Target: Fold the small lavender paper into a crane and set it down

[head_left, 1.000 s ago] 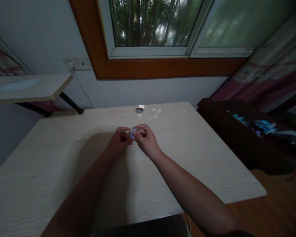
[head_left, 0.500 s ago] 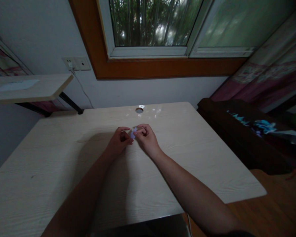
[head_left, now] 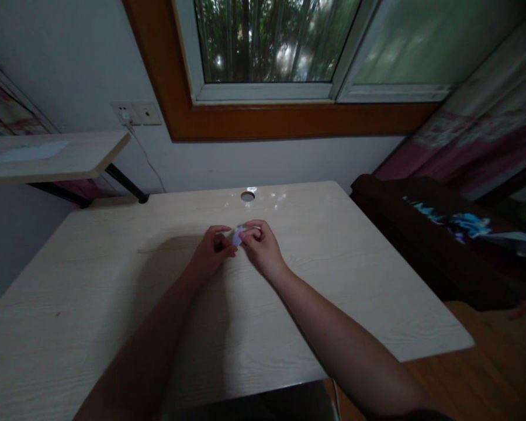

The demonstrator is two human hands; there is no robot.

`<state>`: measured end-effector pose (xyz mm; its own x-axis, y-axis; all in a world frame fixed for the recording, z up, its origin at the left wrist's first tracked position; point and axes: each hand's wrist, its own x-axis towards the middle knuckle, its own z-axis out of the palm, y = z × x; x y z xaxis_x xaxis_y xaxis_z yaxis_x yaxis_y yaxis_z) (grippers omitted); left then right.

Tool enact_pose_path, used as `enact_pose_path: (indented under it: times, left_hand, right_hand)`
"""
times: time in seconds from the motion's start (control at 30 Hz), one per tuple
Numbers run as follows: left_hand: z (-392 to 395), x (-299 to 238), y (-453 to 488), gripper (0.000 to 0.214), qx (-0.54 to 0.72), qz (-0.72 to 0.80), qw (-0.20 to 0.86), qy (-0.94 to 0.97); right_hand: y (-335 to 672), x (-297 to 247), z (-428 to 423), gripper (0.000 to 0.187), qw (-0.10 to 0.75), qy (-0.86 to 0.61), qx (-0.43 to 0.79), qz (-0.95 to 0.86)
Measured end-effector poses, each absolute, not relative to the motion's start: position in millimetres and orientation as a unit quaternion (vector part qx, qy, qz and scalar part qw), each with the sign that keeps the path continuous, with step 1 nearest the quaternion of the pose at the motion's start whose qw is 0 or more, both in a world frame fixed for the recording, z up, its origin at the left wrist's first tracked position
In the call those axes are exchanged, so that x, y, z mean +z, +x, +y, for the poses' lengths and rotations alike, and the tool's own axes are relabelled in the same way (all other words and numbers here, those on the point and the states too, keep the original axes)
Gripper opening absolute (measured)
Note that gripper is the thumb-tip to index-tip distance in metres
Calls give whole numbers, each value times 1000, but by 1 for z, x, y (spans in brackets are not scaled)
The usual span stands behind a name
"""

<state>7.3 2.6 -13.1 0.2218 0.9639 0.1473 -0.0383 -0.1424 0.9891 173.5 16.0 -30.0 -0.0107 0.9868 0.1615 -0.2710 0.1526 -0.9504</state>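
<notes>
I see by dim daylight from the window (head_left: pixel 267 41) at the top of the frame. Small glints dot the far edge of my table (head_left: pixel 355 280), soft shadow (head_left: pixel 158 263) darkens centre-left, and the right edge looks murky.

Window (head_left: pixel 296 64) beside a patterned curtain (head_left: pixel 464 134)

Both arms (head_left: pixel 333 324) forward, fingers (head_left: pixel 260 224) curled
</notes>
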Motion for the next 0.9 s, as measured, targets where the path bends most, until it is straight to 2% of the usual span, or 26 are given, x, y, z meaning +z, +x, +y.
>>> enact_pose_path:
  times: [0.9]
  left_hand:
    - [0, -7, 7, 49, 470, 403, 513, 595]
  right_hand:
    - [174, -20, 12, 36, 594, -391, 519, -475]
